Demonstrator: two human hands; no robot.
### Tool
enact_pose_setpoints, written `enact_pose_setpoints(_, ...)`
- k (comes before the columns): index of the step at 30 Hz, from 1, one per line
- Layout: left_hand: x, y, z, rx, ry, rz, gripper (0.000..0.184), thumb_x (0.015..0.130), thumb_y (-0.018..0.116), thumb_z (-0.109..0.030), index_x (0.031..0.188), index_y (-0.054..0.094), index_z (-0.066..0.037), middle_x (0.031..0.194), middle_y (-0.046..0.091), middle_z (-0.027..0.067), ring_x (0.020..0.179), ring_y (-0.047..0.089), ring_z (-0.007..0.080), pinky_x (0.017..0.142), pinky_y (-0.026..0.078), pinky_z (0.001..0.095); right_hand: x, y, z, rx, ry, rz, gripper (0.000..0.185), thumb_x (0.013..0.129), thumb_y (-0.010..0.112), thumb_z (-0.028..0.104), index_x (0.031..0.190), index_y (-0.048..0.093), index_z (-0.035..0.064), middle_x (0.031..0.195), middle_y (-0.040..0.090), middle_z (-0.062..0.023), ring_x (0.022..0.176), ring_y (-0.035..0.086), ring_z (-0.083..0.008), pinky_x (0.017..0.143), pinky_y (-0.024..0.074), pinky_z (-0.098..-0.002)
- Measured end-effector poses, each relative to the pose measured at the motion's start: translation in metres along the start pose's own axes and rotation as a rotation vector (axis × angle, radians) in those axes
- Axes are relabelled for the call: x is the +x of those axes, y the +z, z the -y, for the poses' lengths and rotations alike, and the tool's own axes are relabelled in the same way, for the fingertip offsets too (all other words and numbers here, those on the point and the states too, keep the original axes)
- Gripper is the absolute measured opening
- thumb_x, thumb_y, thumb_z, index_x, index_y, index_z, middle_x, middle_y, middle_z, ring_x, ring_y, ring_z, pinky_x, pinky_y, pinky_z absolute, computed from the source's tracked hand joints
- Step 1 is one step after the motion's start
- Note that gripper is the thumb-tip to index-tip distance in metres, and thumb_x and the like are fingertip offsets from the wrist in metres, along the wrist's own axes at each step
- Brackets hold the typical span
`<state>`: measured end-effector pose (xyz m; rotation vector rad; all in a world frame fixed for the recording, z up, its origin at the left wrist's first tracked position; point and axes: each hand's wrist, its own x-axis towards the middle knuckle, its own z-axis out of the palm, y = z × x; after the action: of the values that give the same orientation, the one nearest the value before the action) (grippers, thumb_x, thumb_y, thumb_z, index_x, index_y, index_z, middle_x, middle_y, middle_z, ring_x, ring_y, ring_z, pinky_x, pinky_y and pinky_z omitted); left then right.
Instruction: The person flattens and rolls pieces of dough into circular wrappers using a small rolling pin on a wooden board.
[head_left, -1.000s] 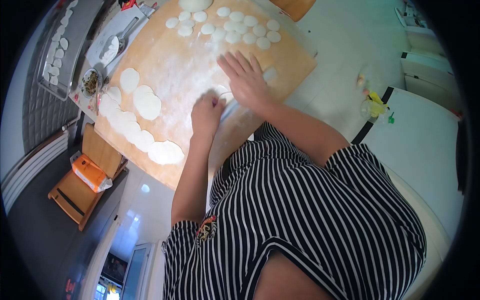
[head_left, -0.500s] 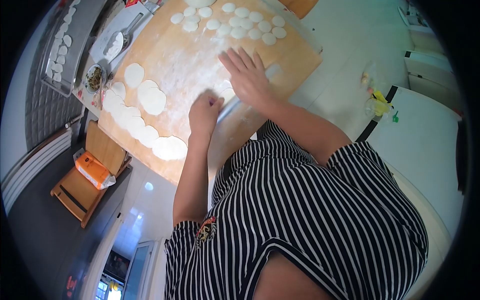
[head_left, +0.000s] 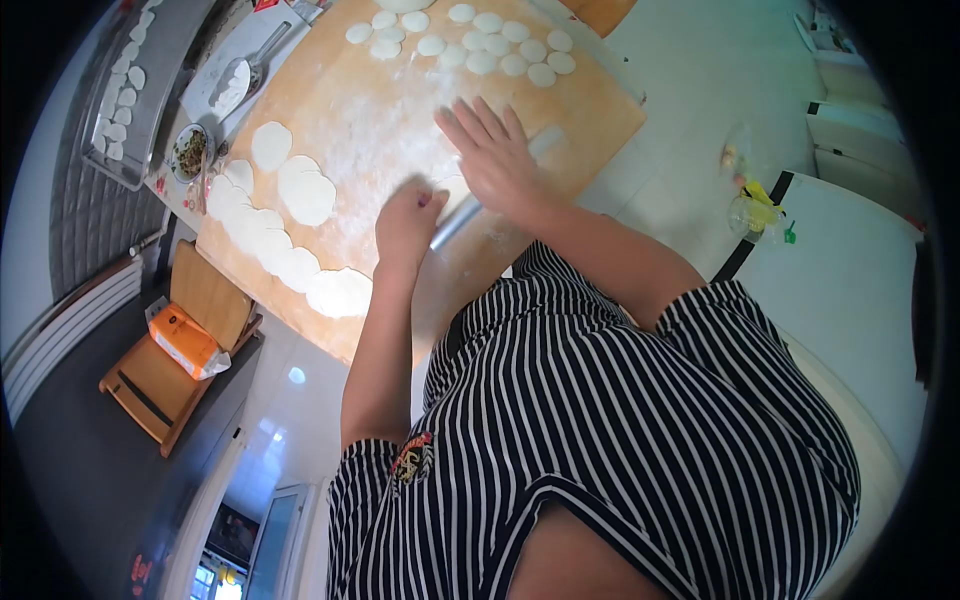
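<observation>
A silvery rolling pin (head_left: 453, 228) lies slantwise on the floured wooden board (head_left: 345, 130). My right hand (head_left: 490, 165) rests flat across it, palm down, fingers stretched and apart. To its left, my left hand (head_left: 403, 222) is closed, thumb and fingers pinching the edge of a dough wrapper (head_left: 453, 188). Most of that wrapper is hidden by my hands and the pin. Overlapping rolled wrappers (head_left: 262, 240) spread along the board's left side, with a thicker-looking stack (head_left: 306, 192) beside them. Small flattened dough pieces (head_left: 497, 45) lie at the far end.
Beyond the board's left edge are a bowl of filling (head_left: 189, 155), a container of white flour with a handled scoop (head_left: 232, 88) and a metal tray (head_left: 130, 165) holding rows of pale pieces. A wooden chair (head_left: 207, 290) with an orange package (head_left: 186, 340) stands at left.
The rolling pin shows more plainly and sharply between my hands now. Both hands have barely shifted, and the left still pinches the wrapper.
</observation>
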<state>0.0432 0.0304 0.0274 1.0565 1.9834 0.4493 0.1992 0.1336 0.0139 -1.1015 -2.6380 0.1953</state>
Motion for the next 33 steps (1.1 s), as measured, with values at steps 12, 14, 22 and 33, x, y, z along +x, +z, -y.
enact_pose_setpoints(12,-0.009,-0.004,0.041,-0.141,-0.042,0.074,0.034,0.092,0.077,-0.033,0.102,0.074,-0.001,0.095,0.077,0.0175,0.083,0.072,0.0335,0.078,0.056,0.0402,-0.06,-0.006,-0.006,0.081,-0.014,0.017,0.06,0.091,0.059,0.012,0.151,0.052,0.0101,0.149,0.058,-0.0136,0.144,0.046,-0.0349,0.122,0.0273,-0.0574)
enact_pose_setpoints(14,-0.004,-0.009,0.019,0.007,0.013,0.025,0.033,0.091,0.077,-0.033,0.101,0.074,-0.001,0.095,0.076,0.0175,0.084,0.072,0.0347,0.079,0.055,0.0407,-0.021,-0.001,0.008,0.098,-0.012,0.071,0.061,0.092,0.058,0.012,0.153,0.05,0.0107,0.152,0.055,-0.0141,0.148,0.043,-0.035,0.125,0.0241,-0.0571)
enact_pose_setpoints(22,-0.005,-0.002,0.026,0.197,0.176,-0.179,0.027,0.089,0.076,-0.027,0.098,0.071,-0.002,0.092,0.074,0.0179,0.089,0.07,0.0399,0.083,0.055,0.0463,-0.064,0.004,0.004,-0.002,-0.045,-0.016,0.06,0.092,0.064,0.017,0.15,0.054,0.0132,0.148,0.058,-0.0142,0.141,0.049,-0.0341,0.12,0.0303,-0.0564)
enact_pose_setpoints(33,0.0,-0.003,0.031,0.273,0.219,-0.201,0.036,0.089,0.078,-0.033,0.099,0.074,0.001,0.096,0.076,0.0214,0.091,0.073,0.0377,0.086,0.055,0.0433,0.003,0.017,0.033,-0.022,0.015,-0.063,0.055,0.094,0.059,0.015,0.149,0.057,0.0146,0.15,0.057,-0.0135,0.141,0.049,-0.0343,0.12,0.0302,-0.0581)
